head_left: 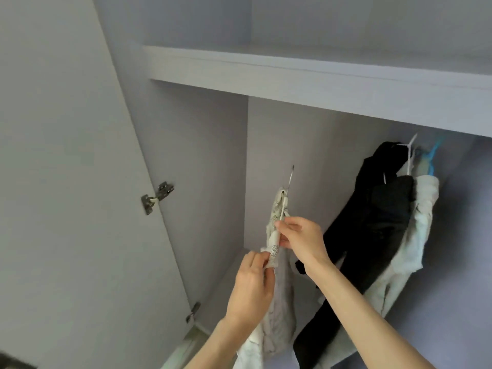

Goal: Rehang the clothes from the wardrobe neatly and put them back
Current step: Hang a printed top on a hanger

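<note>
Head view: the person stands at the open wardrobe [202, 155], both arms raised in front of its left compartment. Right hand [298, 237] pinches the pale hanger [282, 209], fingers curled on it just below the neck; hook end points up, unhooked. Left hand [251, 283] pinches the printed edge of a light grey garment [279, 310] that droops from the hanger between the hands. To the right, a black garment [372, 222] and a whitish one [415, 235] hang under the shelf [292, 75]. Door hinge [157, 197] at left.
</note>
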Demonstrator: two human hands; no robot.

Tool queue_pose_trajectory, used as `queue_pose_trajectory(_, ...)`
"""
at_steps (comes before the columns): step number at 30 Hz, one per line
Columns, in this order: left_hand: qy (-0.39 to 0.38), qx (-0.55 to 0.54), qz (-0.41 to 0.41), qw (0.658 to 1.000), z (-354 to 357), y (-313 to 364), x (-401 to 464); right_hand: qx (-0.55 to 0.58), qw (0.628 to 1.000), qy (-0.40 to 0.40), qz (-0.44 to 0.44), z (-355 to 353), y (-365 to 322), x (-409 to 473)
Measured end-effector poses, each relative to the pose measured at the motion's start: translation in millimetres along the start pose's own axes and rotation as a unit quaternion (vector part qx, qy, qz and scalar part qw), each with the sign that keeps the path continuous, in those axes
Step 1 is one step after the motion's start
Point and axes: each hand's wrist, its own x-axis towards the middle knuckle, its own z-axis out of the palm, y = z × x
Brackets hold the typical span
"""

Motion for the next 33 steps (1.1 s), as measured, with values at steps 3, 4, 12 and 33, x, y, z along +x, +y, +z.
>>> queue_pose_trajectory(3,0.000,0.041,-0.009,0.999,-27.1,-13.2,-28.4,0.015,0.997,-0.051,0.048,28.4,3.2,-20.9)
queue_pose_trajectory(4,0.003,0.050,-0.008,0.999,-34.9,-16.0,-38.4,0.006,0.996,-0.067,0.058,36.8,5.7,-26.9)
queue_pose_trajectory(12,-0.055,0.108,0.010,0.993,-102.5,-39.7,-117.4,-0.179,0.962,-0.204,0.005,77.1,28.6,-73.5)
queue_pose_trajectory(33,0.151,0.343,-0.263,0.889,-270.4,-103.7,-311.3,-0.208,0.775,-0.389,-0.453,219.5,66.6,-184.7)
